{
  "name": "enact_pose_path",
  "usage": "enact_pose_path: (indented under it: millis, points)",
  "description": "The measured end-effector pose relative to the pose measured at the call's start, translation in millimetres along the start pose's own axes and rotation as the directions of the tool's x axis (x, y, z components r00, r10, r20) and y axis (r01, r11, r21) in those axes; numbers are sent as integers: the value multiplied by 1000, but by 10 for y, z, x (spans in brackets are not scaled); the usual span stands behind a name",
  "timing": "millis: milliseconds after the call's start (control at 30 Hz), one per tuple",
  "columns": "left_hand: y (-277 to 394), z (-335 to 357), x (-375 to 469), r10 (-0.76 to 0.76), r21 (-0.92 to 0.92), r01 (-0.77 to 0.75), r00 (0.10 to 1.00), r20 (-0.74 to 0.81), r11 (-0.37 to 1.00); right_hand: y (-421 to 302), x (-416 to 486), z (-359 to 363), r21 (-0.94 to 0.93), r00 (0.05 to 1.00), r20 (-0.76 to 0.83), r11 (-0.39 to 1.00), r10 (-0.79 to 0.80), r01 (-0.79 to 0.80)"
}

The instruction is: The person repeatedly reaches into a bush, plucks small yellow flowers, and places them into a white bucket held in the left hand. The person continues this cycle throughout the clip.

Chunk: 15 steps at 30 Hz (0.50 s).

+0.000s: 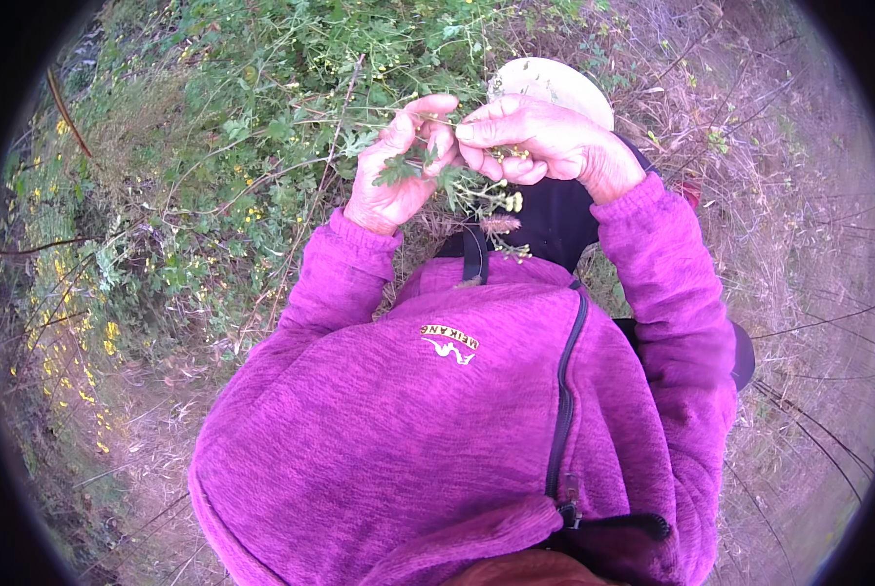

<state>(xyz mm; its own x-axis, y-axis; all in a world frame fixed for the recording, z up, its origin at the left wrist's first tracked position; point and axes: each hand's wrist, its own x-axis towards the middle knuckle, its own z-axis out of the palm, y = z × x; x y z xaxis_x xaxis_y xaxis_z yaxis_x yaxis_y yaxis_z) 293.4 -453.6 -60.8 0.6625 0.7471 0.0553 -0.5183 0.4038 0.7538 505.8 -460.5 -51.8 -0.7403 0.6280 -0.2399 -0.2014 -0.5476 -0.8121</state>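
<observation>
My left hand (400, 165) is curled around a thin green stem with lobed leaves (397, 170), thumb and fingers bent about it. Close beside it, my right hand (543, 139) has its thumb and index finger together on a stem, with small yellow flower heads (510, 152) showing in its curled fingers. Below the hands hangs a sprig of pale yellow-green buds (507, 199). Behind my right hand is a pale round container (554, 80), partly covered by that hand; bits of greenery show against its light surface.
Leafy green plants with yellow buds (276, 132) grow on the left and ahead. Brighter yellow flowers (78, 351) stand farther left. Dry grass (760, 242) covers the ground on the right. Bare thin twigs (811, 417) cross the lower right. A brownish grass seed head (500, 223) is near my dark trousers.
</observation>
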Motion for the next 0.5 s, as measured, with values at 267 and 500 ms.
enact_pose_path:
  millis: [267, 500]
  points:
    - [-3, 34, 59, 64, -78, -72, 993, -94, 994, 77, -121, -83, -10, 999, -13, 999, -50, 50]
    - [237, -25, 78, 161, -208, -172, 984, -71, 963, 154, -193, -286, 66, 994, -60, 993, -95, 99]
